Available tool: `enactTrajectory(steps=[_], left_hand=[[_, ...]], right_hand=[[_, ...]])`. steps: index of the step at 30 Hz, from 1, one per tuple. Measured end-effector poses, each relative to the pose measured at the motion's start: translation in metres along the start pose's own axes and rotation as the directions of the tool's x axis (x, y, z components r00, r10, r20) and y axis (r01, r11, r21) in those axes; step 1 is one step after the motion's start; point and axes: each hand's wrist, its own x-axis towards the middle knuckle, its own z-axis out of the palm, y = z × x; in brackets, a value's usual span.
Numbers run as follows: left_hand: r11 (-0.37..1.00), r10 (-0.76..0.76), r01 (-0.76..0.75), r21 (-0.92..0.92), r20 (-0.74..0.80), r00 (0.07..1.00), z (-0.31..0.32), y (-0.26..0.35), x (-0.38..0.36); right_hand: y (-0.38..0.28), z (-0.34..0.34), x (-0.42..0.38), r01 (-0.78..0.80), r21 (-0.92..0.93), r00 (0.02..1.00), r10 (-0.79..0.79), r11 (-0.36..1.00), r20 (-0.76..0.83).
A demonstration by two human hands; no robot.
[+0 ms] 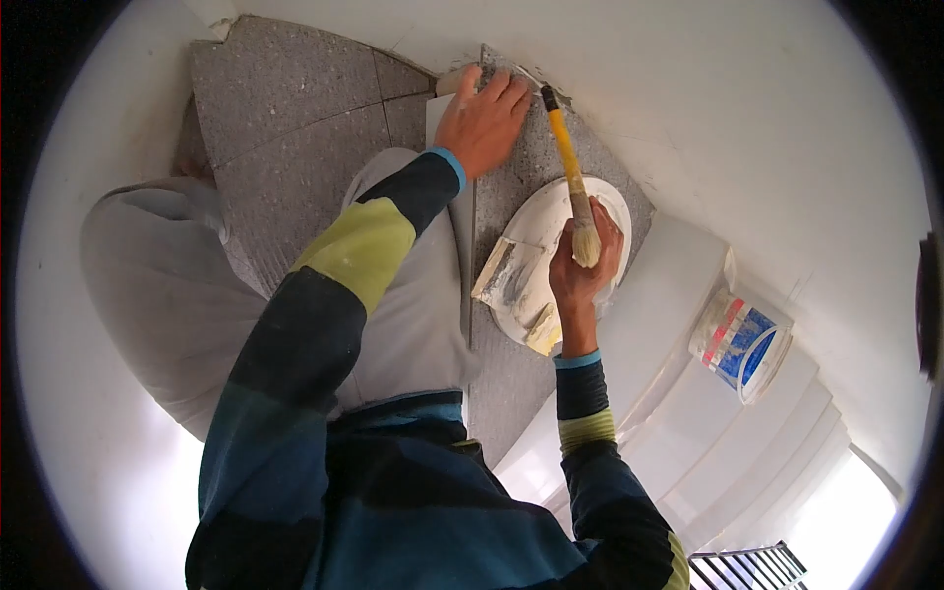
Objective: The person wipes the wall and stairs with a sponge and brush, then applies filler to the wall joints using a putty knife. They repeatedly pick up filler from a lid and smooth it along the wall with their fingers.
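Observation:
My right hand (587, 264) is closed round the ferrule end of a paintbrush (563, 143). The brush's pale bristles lie over my hand, while its yellow handle runs upward and its black tip reaches the foot of the white wall. My left hand (484, 123) rests palm down at the end of the grey speckled step (513, 182), fingers apart, close to the wall corner. Below the brush, a white oval lid (536, 211) smeared with filler sits on the step, partly covered by my right hand. A flat, filler-caked scraper-like piece (503, 270) lies across its left side.
White stairs (678, 403) descend to the lower right. A white and blue bucket (739, 344) stands on one, against the wall (728, 128). Black railings (752, 567) show at the bottom right. Grey tiles (295, 98) lie at the upper left beside my bent knees.

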Motion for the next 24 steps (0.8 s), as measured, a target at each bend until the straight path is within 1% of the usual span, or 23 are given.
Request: enactTrajectory(steps=[2,3,5,8,9,11,12,14,15,17,18,19,21,23,24], left_hand=[[1.000,-0.001,0.001,0.022,0.030,1.000,-0.001,0.002,-0.001],[1.000,0.003,-0.003,0.023,0.024,1.000,-0.002,0.002,0.000],[0.998,-0.035,0.036,-0.049,0.039,0.999,-0.003,0.002,-0.001],[0.999,-0.023,0.025,-0.033,0.057,0.998,-0.003,0.002,0.000],[0.999,-0.024,0.025,-0.032,0.058,0.998,-0.003,0.001,-0.001],[1.000,-0.014,0.015,-0.012,0.081,0.997,-0.004,0.002,-0.002],[1.000,-0.014,0.015,-0.011,0.080,0.997,-0.004,0.003,-0.002],[0.999,-0.002,-0.003,0.053,0.101,0.995,-0.004,0.002,-0.002],[0.999,-0.003,-0.003,0.053,0.102,0.995,-0.003,0.001,-0.003],[1.000,-0.014,0.015,-0.016,0.024,1.000,-0.001,0.003,-0.001],[1.000,-0.016,0.016,-0.013,0.019,1.000,0.000,0.003,0.000],[1.000,-0.018,0.018,0.002,0.017,1.000,0.001,0.001,0.000],[1.000,-0.008,0.008,0.003,0.017,1.000,0.000,0.006,-0.002],[1.000,-0.018,0.019,-0.006,0.095,0.995,-0.005,0.003,0.000],[1.000,-0.012,0.013,-0.007,0.092,0.996,-0.005,0.002,-0.002]], right_hand=[[-0.001,-0.004,-0.004,0.005,-0.016,0.999,-0.006,1.000,-0.052],[0.000,-0.004,-0.005,0.006,-0.019,0.998,-0.007,1.000,-0.058],[0.001,-0.005,-0.008,0.025,-0.032,0.998,-0.027,0.999,-0.052],[-0.001,-0.002,-0.008,0.028,-0.009,0.996,-0.029,1.000,-0.081],[-0.002,0.000,-0.007,0.028,-0.007,0.996,-0.028,1.000,-0.081],[-0.003,0.004,-0.004,-0.006,0.009,1.000,0.006,1.000,0.016],[-0.003,0.004,-0.005,-0.006,0.009,1.000,0.006,1.000,0.014],[-0.005,0.005,-0.003,0.002,-0.013,0.998,-0.003,1.000,-0.067],[-0.005,0.004,-0.001,-0.023,-0.006,1.000,0.022,1.000,-0.014],[-0.004,0.001,-0.003,-0.006,-0.007,0.999,0.006,1.000,-0.035],[-0.002,0.003,-0.003,0.018,0.002,0.998,-0.018,1.000,-0.056],[-0.001,0.006,-0.004,-0.001,-0.037,0.999,-0.001,0.999,-0.048],[0.002,0.004,-0.013,-0.012,-0.009,1.000,0.011,1.000,-0.022],[0.003,0.004,-0.011,-0.013,0.017,1.000,0.013,1.000,-0.009],[0.001,0.003,-0.011,-0.010,0.030,1.000,0.010,0.999,-0.009]])
